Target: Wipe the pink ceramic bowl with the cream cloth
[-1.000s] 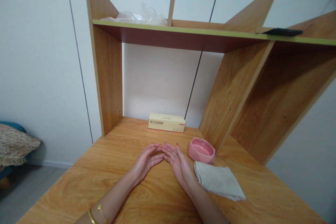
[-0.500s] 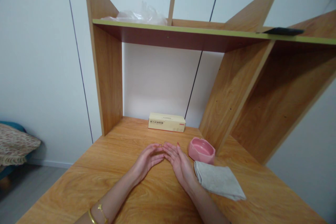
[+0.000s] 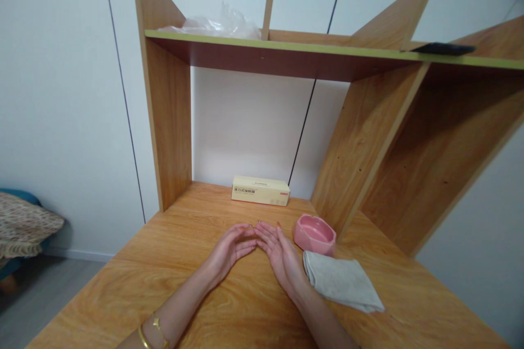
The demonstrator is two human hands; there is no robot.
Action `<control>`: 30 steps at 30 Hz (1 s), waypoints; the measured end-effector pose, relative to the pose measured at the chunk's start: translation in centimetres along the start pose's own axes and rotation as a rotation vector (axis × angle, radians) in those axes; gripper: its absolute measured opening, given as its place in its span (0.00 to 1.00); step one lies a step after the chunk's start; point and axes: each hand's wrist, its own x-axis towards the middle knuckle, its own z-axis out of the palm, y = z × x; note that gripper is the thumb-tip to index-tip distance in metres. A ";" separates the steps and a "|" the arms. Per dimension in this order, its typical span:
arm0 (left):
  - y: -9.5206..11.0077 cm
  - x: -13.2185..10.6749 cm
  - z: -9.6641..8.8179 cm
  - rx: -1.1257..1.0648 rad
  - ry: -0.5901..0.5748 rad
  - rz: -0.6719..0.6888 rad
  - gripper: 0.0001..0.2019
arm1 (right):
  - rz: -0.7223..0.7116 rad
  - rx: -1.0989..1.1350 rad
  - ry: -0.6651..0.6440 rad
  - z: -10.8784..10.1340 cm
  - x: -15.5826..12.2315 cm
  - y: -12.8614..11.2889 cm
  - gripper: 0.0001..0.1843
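My left hand [image 3: 230,251] and my right hand [image 3: 278,253] rest at the middle of the wooden desk [image 3: 164,272], palms turned inward. Their fingertips meet or nearly meet. Both hands hold nothing, and their fingers are stretched out with small gaps between them. Just right of my right hand sits a pink bowl [image 3: 314,235] with faceted sides. In front of the bowl lies a folded grey cloth [image 3: 344,281], close to my right wrist. Beyond the fingertips, a long cream box [image 3: 260,191] with printed lettering stands at the back of the desk.
A wooden shelf unit [image 3: 174,120] rises from the back of the desk, with upright panels on both sides. On its upper board lie a clear plastic bag [image 3: 221,24] and a flat black object [image 3: 444,48]. Patterned fabric [image 3: 27,223] shows at the far left.
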 end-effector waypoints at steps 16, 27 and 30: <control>0.0 0.1 0.0 0.002 -0.006 0.014 0.12 | 0.017 0.017 0.007 0.0 0.0 -0.1 0.23; -0.2 0.2 -0.2 -0.006 -0.012 0.013 0.11 | -0.078 -0.127 0.014 0.2 -0.1 0.0 0.25; -0.2 0.2 -0.2 0.001 -0.003 0.011 0.12 | -0.211 -0.547 0.136 -0.3 0.4 -1.6 0.31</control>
